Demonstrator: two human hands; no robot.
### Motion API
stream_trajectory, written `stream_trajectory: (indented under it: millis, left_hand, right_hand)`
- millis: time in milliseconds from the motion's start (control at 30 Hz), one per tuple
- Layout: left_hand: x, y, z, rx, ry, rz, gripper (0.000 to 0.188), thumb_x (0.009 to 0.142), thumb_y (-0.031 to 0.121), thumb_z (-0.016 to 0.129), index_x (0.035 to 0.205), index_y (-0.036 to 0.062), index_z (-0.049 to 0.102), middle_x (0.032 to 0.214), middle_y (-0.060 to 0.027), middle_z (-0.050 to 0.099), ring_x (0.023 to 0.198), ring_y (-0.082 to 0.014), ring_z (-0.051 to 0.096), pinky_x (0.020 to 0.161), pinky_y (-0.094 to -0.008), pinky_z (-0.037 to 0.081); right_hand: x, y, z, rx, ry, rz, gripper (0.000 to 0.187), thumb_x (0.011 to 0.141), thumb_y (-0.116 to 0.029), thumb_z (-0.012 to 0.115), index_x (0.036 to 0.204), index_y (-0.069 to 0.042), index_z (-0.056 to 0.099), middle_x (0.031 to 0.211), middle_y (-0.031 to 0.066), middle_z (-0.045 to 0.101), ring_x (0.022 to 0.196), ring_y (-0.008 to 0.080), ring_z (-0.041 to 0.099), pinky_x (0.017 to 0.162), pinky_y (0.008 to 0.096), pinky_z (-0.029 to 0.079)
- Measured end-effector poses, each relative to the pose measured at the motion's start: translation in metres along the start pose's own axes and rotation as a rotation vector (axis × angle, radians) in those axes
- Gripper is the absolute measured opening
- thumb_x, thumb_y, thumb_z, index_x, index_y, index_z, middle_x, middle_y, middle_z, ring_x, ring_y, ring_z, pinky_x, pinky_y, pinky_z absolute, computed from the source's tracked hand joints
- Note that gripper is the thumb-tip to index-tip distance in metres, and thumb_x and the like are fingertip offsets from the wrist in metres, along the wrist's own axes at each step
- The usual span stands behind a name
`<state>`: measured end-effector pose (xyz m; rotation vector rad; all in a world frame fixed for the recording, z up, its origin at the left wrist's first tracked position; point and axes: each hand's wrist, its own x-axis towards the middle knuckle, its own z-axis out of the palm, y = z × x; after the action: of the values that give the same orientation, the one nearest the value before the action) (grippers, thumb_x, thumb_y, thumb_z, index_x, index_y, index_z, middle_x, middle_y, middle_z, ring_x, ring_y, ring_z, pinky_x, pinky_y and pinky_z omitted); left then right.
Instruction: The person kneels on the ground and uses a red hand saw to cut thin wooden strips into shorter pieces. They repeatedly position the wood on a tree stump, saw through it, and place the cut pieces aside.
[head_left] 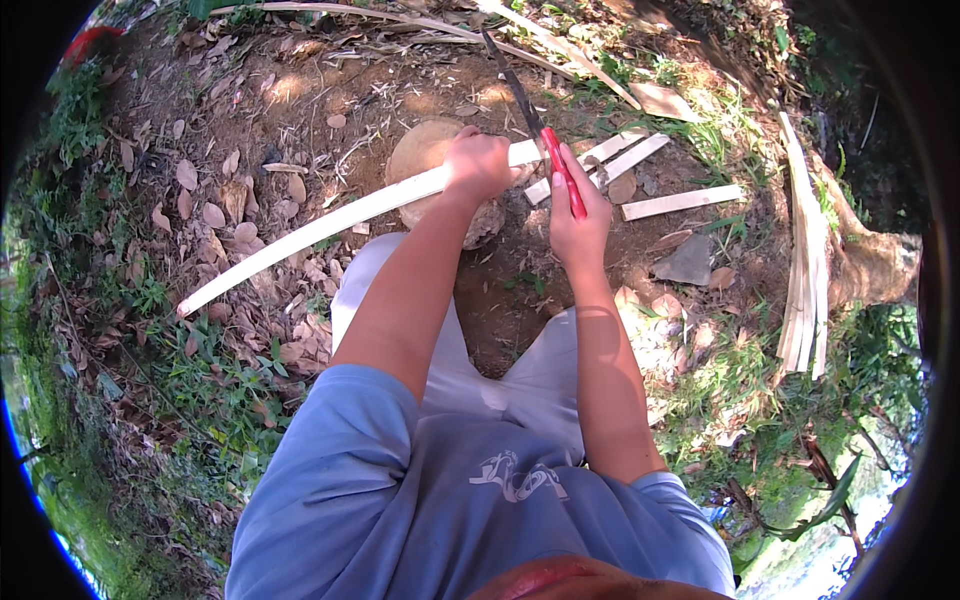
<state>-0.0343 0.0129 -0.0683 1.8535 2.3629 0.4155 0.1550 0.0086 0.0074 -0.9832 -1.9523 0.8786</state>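
Note:
My left hand (477,163) is closed around a long, pale wooden strip (330,222) near its right end. The strip slants down to the left over the leaf litter and crosses a round wood stump (418,150). In my right hand (580,215) is the red handle of a long, narrow, dark-bladed tool (517,92); whether it is a knife or a saw I cannot tell. Its blade points up and away, its base close to the strip's right end. Beside my right hand lie short cut wooden pieces (637,158), with another short piece (685,202) farther right.
A bundle of long pale strips (803,270) lies at the right near a tree root (875,265). More long strips (570,50) lie at the far side. A flat grey stone (686,260) sits right of my right forearm. Dry leaves and shavings cover the soil.

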Motion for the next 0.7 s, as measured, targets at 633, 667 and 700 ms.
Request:
stream_trajectory:
  millis: [633,667,700]
  left_hand:
    - [-0.006,0.002,-0.006,0.005,-0.056,-0.028,0.042,0.089,0.049,0.080,0.106,0.0114,0.079,0.097,-0.0103,0.082,0.097,-0.0239,0.078,0.117,-0.0359,0.047]
    - [-0.005,0.002,-0.007,0.013,-0.053,-0.030,0.042,0.089,0.050,0.080,0.106,0.0113,0.079,0.097,-0.0102,0.082,0.098,-0.0242,0.078,0.117,-0.0362,0.047]
    - [-0.005,0.001,-0.009,0.023,-0.051,-0.037,0.042,0.088,0.050,0.081,0.105,0.0111,0.079,0.097,-0.0102,0.082,0.099,-0.0245,0.078,0.117,-0.0365,0.047]
  right_hand:
    - [-0.107,-0.018,-0.076,-0.145,-0.040,0.058,0.045,0.105,-0.006,0.063,0.149,0.000,0.065,0.125,0.0232,0.079,0.103,0.0178,0.079,0.090,0.0300,0.059]
    - [-0.081,-0.013,-0.059,-0.057,-0.039,0.083,0.044,0.105,-0.007,0.064,0.149,-0.002,0.066,0.125,0.0221,0.079,0.103,0.0175,0.079,0.089,0.0299,0.059]
    - [-0.055,-0.005,-0.039,0.033,-0.044,0.105,0.044,0.105,-0.008,0.065,0.148,-0.004,0.066,0.125,0.0211,0.079,0.102,0.0173,0.079,0.087,0.0297,0.058]
